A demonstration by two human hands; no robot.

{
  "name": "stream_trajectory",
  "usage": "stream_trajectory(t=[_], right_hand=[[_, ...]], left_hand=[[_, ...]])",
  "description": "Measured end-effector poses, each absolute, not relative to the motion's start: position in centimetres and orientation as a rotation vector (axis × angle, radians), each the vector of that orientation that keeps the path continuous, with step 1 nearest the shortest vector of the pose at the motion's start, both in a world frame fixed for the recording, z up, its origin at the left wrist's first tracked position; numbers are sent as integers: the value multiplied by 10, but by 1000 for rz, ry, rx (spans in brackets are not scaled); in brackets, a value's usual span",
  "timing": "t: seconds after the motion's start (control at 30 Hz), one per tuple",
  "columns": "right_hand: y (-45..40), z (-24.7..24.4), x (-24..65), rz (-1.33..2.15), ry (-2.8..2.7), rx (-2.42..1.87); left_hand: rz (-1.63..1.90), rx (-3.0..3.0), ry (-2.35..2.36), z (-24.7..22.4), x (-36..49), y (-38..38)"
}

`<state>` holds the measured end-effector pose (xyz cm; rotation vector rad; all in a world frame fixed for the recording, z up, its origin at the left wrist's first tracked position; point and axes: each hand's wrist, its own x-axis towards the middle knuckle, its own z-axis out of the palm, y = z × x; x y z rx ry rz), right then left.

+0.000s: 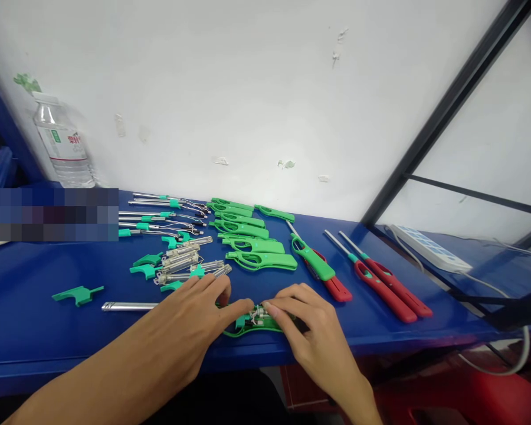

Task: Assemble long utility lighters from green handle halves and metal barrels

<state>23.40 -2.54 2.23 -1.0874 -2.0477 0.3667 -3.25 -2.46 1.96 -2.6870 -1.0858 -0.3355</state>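
Shell (269,323) of green plastic, in our head view, lies on the blue counter (253,284) between our left hand (209,310) and right hand (308,320), its long side going left to right. Both are just as near, fingertips close together at small parts (257,316) inside. We cannot tell if either pinches.

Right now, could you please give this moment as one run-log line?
left hand: at open green casing | right hand: at casing's inner parts | two red lighters: side by side on blue table
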Motion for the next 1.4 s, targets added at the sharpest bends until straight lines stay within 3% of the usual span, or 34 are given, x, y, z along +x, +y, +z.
stream_trajectory(t=[0.53, 0.87, 1.4], right_hand=[[-25, 20, 235, 365, -2039, -1072], [-25, 21, 234, 380, -2036, -1087], [-27, 23, 231, 362, -2028, -1097]], left_hand=[[-217, -2752, -1109, 8, -42, -25], [-184, -2844, -1216, 32, -19, -28], [-394, -2761, -1139, 30, -38, -25]])
